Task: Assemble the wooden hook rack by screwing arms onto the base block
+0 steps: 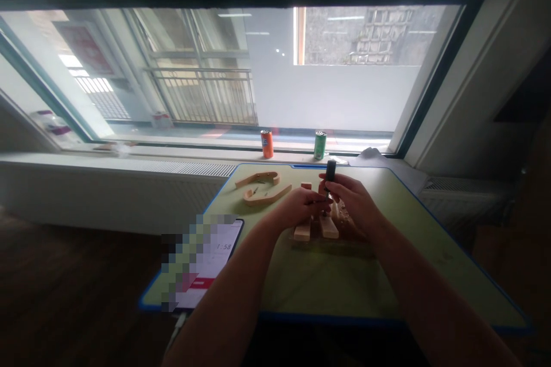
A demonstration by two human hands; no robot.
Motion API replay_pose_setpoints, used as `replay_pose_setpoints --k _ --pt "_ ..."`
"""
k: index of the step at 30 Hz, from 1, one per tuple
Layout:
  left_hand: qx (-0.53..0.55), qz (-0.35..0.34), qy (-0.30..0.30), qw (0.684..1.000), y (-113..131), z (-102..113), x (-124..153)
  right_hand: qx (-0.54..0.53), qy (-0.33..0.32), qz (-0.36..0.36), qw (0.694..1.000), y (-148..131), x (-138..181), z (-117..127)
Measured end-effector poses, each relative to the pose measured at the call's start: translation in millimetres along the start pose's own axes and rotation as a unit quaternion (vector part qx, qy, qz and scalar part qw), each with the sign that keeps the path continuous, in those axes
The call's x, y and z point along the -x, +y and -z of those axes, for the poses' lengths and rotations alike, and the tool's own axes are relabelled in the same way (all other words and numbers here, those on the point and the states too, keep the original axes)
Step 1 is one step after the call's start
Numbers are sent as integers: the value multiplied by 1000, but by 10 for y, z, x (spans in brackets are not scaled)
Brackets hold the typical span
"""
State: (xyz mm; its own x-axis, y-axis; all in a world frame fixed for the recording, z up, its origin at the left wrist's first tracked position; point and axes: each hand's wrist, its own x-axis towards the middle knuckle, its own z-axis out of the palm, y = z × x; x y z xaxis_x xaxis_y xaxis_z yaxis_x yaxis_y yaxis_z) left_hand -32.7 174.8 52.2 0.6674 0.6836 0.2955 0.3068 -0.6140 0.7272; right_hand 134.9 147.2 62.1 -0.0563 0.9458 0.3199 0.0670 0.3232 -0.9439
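My right hand [355, 198] is closed around a screwdriver [330, 170] with a black handle, held upright with its shaft pointing down. The fingers of my left hand [297, 206] are pinched by the lower shaft, above the wooden parts; what they grip is hidden. Below the hands lie two pale wooden bars [302, 233], side by side and partly covered by my fingers. A brownish, see-through sheet or bag [348, 222] lies under and to the right of them. Two curved wooden pieces [270, 195] with small metal bits rest further left on the table.
The green table [318, 287] has a blue edge. A phone [217, 258] with a cable lies at its left side. An orange can [267, 144] and a green can [319, 145] stand on the sill behind, near crumpled grey cloth or paper [372, 157]. A window rises beyond.
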Motion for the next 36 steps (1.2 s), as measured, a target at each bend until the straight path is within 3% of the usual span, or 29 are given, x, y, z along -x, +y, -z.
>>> replay_pose_setpoints --k 7,17,23,28,36 --pt "23 10 45 999 -16 -46 -10 51 -7 14 999 22 -15 2" --pt "-40 -20 25 999 -12 -3 -12 -8 6 15 1000 20 -18 16" --pt "16 11 50 999 12 -51 19 65 16 9 998 49 -2 17" --pt "20 -7 56 998 10 -41 17 103 22 -8 994 50 5 28" --pt "17 3 22 1000 41 5 25 15 26 3 1000 -36 34 19"
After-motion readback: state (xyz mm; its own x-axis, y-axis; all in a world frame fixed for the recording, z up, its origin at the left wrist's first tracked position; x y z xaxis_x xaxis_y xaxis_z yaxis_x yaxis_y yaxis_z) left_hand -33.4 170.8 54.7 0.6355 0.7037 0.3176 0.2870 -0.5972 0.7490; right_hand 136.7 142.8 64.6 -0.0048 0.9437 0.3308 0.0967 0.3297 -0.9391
